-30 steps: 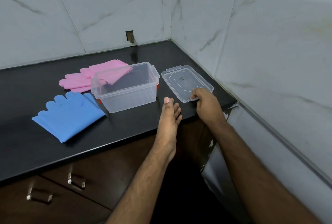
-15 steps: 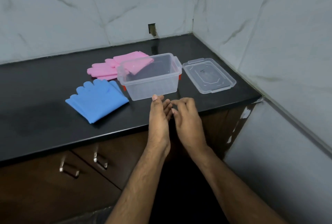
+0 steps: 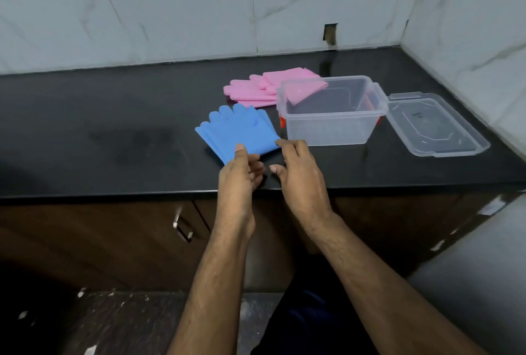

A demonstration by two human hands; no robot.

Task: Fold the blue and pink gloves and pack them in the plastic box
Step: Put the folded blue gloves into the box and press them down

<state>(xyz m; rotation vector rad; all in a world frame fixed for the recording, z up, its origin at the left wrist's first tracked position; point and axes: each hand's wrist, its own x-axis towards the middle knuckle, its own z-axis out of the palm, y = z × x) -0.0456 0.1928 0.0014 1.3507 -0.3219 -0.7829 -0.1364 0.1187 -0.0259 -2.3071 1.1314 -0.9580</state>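
On a black counter (image 3: 113,132), blue gloves (image 3: 237,129) were neared by open, empty hands (image 3: 239,175); the stacked pair could be separated if dragged.

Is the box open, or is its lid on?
Open. The box has no cover on top; its lid lies flat on the counter right beside it.
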